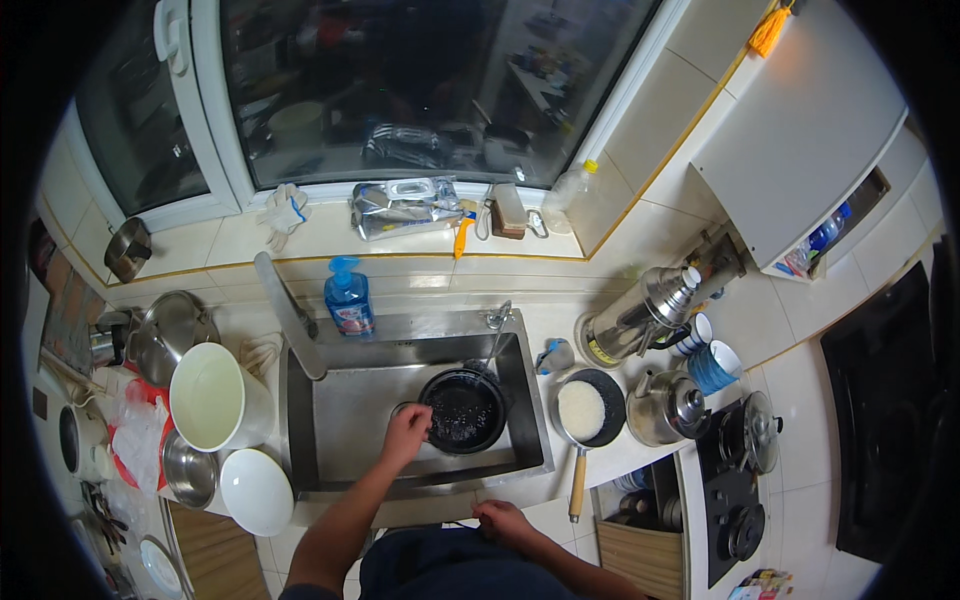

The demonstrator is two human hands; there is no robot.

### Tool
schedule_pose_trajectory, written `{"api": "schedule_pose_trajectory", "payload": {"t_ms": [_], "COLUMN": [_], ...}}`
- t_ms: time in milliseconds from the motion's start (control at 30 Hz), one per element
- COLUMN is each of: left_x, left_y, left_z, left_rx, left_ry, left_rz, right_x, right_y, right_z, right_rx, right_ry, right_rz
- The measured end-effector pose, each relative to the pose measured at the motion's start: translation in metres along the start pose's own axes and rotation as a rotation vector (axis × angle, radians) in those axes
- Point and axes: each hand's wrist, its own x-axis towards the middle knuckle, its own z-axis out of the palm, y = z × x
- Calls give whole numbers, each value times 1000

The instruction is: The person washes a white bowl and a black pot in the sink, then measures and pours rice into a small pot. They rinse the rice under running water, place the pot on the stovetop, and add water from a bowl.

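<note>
A round black pan or bowl point(463, 412) with water and bubbles in it sits in the right part of the stainless steel sink point(352, 450). My left hand point(409, 435) is closed at its left rim; the fingertips are partly hidden. From a slim tap point(498, 318) at the sink's back right corner, a thin stream runs down towards the pan's far edge. My right hand point(501, 519) hovers by the sink's front edge, close to my body, its fingers curled with nothing visible in them. A large grey faucet point(289, 319) slants over the sink's left side.
Right of the sink stand a wooden-handled saucepan point(580, 412) holding white grains, a metal kettle point(666, 409) and a thermos flask point(637, 319). At left are a white bucket point(217, 397), a white lid point(256, 493) and a steel bowl point(190, 470). A blue soap bottle point(349, 300) stands behind.
</note>
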Motion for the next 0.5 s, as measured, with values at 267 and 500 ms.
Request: {"api": "schedule_pose_trajectory", "payload": {"t_ms": [267,500], "left_x": [175,263], "left_y": [83,55], "left_z": [78,107], "left_rx": [1115,1337], "left_ry": [-83,-239], "left_rz": [640,480], "right_x": [-14,-33], "right_y": [51,116], "right_z": [-46,-81], "right_rx": [-99,-478], "right_ry": [175,379], "right_rz": [-43,-584]}}
